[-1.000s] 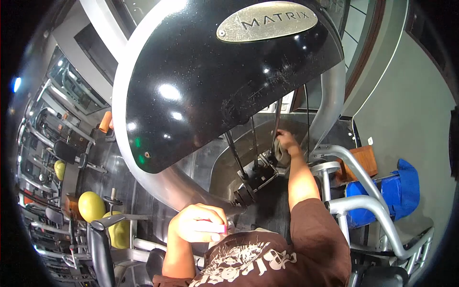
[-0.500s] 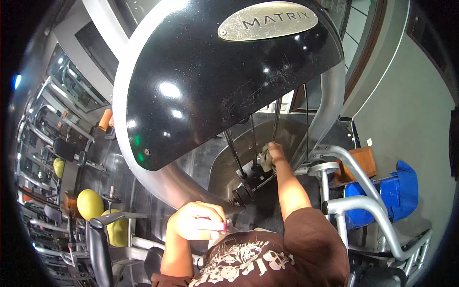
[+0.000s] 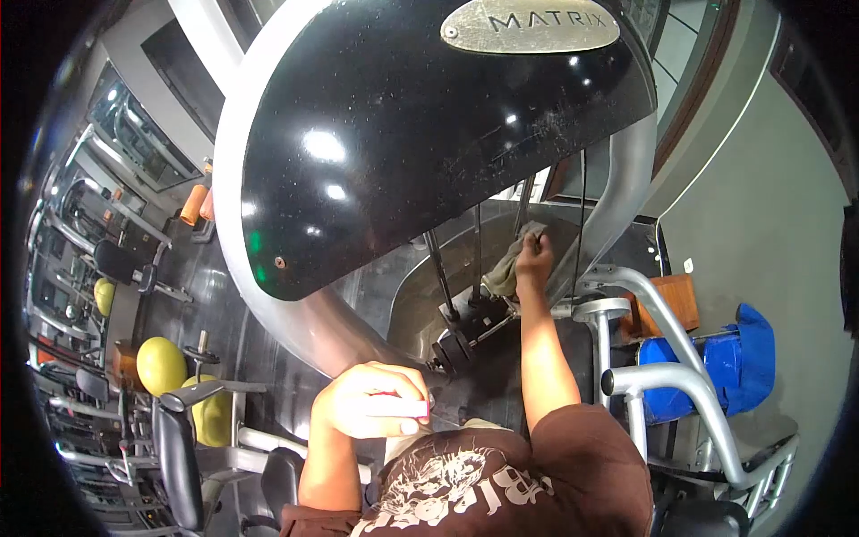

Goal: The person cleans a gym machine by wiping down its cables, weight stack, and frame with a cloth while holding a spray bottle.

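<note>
My right hand grips a grey-green cloth inside the frame of a weight machine. The cloth lies against one of the upright guide rods, above the dark weight stack. Close to my chest, my left hand is closed, its fingers curled. A small pinkish edge shows at its fingertips, but glare hides what it is. Over both hands hangs the machine's glossy black cover with a MATRIX badge.
A curved silver frame sweeps down on the left. To the right are silver tube handles, a wooden box and a blue padded item. Yellow balls and other gym machines stand at the left.
My right hand has moved up and slightly right along the rods with the cloth, which now hangs more stretched out. My left hand stays closed near my chest. The view has shifted slightly.
</note>
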Demonstrator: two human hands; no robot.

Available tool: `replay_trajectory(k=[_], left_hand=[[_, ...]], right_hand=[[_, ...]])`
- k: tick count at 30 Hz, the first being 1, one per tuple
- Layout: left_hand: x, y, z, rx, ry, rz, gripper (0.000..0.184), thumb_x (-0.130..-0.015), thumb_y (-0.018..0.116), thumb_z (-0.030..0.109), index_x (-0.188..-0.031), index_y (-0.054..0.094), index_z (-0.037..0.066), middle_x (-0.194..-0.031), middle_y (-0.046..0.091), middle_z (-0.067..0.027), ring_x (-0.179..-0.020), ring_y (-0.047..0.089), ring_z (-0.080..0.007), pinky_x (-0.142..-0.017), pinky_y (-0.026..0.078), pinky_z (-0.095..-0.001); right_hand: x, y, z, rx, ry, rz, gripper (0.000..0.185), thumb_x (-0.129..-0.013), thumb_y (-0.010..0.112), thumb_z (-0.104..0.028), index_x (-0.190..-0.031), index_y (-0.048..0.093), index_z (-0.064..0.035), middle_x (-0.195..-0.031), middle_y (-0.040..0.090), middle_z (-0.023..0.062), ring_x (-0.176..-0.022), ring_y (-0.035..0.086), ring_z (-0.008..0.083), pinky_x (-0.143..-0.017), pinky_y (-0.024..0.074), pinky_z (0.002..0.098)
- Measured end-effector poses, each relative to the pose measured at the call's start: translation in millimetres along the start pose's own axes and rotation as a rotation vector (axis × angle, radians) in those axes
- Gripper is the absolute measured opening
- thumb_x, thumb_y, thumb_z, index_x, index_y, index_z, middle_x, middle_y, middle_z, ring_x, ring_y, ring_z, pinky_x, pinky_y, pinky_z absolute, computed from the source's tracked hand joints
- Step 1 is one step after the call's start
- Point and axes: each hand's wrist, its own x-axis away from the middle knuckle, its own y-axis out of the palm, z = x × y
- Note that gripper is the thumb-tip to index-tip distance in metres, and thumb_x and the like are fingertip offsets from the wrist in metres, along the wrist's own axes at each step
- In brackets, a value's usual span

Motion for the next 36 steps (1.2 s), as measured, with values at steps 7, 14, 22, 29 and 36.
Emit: replay_trajectory(k=[7, 14, 22, 29, 36], left_hand=[[0, -1, -4, 0.053, -0.015, -0.009, 0.017, -0.084, 0.078, 0.002, -0.095, 0.068, -0.007, -0.091, 0.07, -0.0178, -0.08, 0.069, -0.0281, -0.069, 0.056, -0.0356], [1, -1, -6, 0.059, 0.03, -0.016, 0.017, -0.084, 0.078, 0.002, -0.094, 0.067, -0.008, -0.091, 0.07, -0.0176, -0.081, 0.069, -0.0278, -0.069, 0.056, -0.0358], [1, 3, -6, -0.082, 0.057, 0.034, 0.016, -0.083, 0.078, 0.002, -0.09, 0.067, -0.006, -0.087, 0.069, -0.0152, -0.077, 0.068, -0.0279, -0.065, 0.054, -0.0345], [1, 6, -6, -0.184, 0.057, 0.062, 0.014, -0.083, 0.078, 0.001, -0.088, 0.066, -0.005, -0.086, 0.068, -0.0139, -0.074, 0.067, -0.0255, -0.062, 0.052, -0.0332], [2, 6, -4, -0.159, 0.02, 0.055, 0.016, -0.081, 0.078, -0.001, -0.092, 0.067, -0.003, -0.086, 0.069, -0.0125, -0.074, 0.067, -0.0229, -0.064, 0.052, -0.0319]], right_hand=[[-33, 4, -100, 0.063, -0.35, -0.13, 0.033, -0.102, 0.059, -0.024, -0.127, 0.066, -0.0034, -0.099, 0.073, 0.0196, -0.092, 0.072, 0.0285, -0.081, 0.0533, 0.0366], [-14, -2, 1, 0.485, -0.188, -0.232, 0.02, -0.099, 0.058, -0.021, -0.103, 0.068, -0.0041, -0.09, 0.071, 0.0214, -0.082, 0.071, 0.0372, -0.07, 0.0535, 0.0437], [-43, 18, -161, 0.217, -0.41, 0.076, 0.03, -0.102, 0.06, -0.028, -0.1, 0.069, -0.0001, -0.082, 0.07, 0.023, -0.078, 0.071, 0.037, -0.067, 0.0533, 0.0399], [-20, 19, -76, 0.478, -0.245, -0.03, 0.028, -0.101, 0.058, -0.032, -0.098, 0.071, -0.007, -0.081, 0.069, 0.0216, -0.081, 0.069, 0.0433, -0.067, 0.053, 0.0479], [-34, -11, -48, 0.465, -0.302, -0.045, 0.026, -0.099, 0.063, -0.028, -0.097, 0.071, -0.0032, -0.078, 0.07, 0.0198, -0.074, 0.07, 0.0367, -0.065, 0.0531, 0.0428]])
